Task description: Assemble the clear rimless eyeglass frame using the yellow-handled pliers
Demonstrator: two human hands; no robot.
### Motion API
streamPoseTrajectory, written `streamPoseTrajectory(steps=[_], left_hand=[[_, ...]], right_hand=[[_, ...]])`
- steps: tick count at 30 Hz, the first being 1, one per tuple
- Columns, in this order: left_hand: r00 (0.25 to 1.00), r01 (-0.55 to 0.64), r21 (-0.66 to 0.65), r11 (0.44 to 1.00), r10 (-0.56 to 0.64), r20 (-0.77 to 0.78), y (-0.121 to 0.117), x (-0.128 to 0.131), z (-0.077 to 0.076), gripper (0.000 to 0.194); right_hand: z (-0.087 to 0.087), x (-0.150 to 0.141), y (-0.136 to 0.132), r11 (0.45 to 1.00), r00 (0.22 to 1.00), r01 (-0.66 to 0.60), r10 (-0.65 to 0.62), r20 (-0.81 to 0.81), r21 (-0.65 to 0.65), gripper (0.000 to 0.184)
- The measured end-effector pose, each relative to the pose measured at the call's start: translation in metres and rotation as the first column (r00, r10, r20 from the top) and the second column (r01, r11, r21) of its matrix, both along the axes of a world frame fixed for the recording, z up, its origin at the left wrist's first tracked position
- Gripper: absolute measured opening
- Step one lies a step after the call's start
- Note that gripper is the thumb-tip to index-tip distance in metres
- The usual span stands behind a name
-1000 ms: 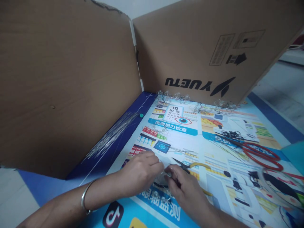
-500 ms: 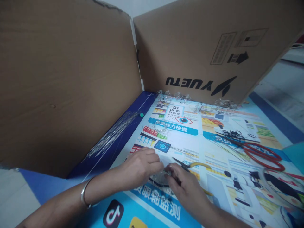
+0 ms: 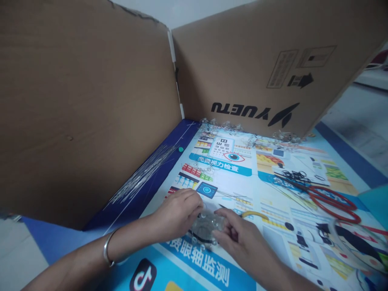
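My left hand point(image 3: 180, 212), with a silver bangle at its wrist, is pinched closed just left of a small clear piece point(image 3: 206, 226) with transparent beads and a dark band. What its fingertips hold, if anything, is hidden. To the right of that piece is my right hand point(image 3: 239, 232), its thumb and index finger apart and their tips near its right edge. Partly behind the right hand lies a yellow-handled pair of cutters point(image 3: 256, 215).
Red-handled scissors point(image 3: 332, 202) lie to the right, by black rings point(image 3: 295, 176). Thin metal wires point(image 3: 142, 171) rest along the left. Clear beaded pieces point(image 3: 222, 126) line the cardboard wall point(image 3: 242, 72) at the back. A transparent round object point(image 3: 354, 242) is at the lower right.
My right thumb and index finger have spread apart and drawn back slightly from the left hand, exposing more of the clear piece. The left hand stays pinched in nearly the same place.
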State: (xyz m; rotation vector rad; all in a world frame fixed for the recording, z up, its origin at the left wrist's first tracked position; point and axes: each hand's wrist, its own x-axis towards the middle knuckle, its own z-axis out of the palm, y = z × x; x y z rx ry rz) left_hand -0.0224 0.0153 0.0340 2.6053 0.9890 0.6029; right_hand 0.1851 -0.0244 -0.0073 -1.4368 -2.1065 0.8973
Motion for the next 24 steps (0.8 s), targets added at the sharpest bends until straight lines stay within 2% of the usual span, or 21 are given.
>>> streamPoseTrajectory(steps=[1,3,5,8,11,15,21,24], left_hand=[[1.000,-0.003,0.004,1.000,0.003,-0.001,0.000,0.000,0.001,0.018],[1.000,-0.011,0.011,1.000,0.011,-0.003,0.001,-0.002,0.002,0.017],[1.000,-0.017,0.017,1.000,0.017,-0.002,0.002,-0.003,0.003,0.016],[0.999,-0.035,0.019,0.999,0.034,0.009,0.003,-0.004,0.001,0.015],[0.998,-0.066,0.014,0.998,0.065,0.018,0.004,-0.005,-0.002,0.015],[0.995,-0.097,0.014,0.995,0.097,0.008,0.003,-0.005,-0.004,0.015],[0.992,-0.109,0.028,0.994,0.111,-0.060,0.002,-0.003,-0.001,0.018],[0.990,-0.112,0.040,0.993,0.115,-0.087,0.003,-0.003,-0.001,0.020]], right_hand=[[0.002,0.007,0.000,0.999,0.998,-0.010,0.007,0.068,0.040,0.031],[0.003,0.023,0.000,0.963,0.974,-0.048,-0.014,0.225,0.266,0.039],[-0.001,0.040,0.000,0.872,0.924,-0.120,-0.077,0.375,0.475,0.051],[-0.011,0.059,-0.001,0.765,0.844,-0.222,-0.161,0.512,0.605,0.060],[-0.020,0.064,-0.001,0.760,0.791,-0.284,-0.160,0.591,0.584,0.052],[-0.023,0.057,0.001,0.738,0.749,-0.344,-0.157,0.643,0.581,0.041],[-0.031,0.052,0.002,0.753,0.745,-0.310,-0.187,0.641,0.581,0.029],[-0.027,0.054,0.005,0.799,0.800,-0.251,-0.146,0.581,0.546,0.019]])
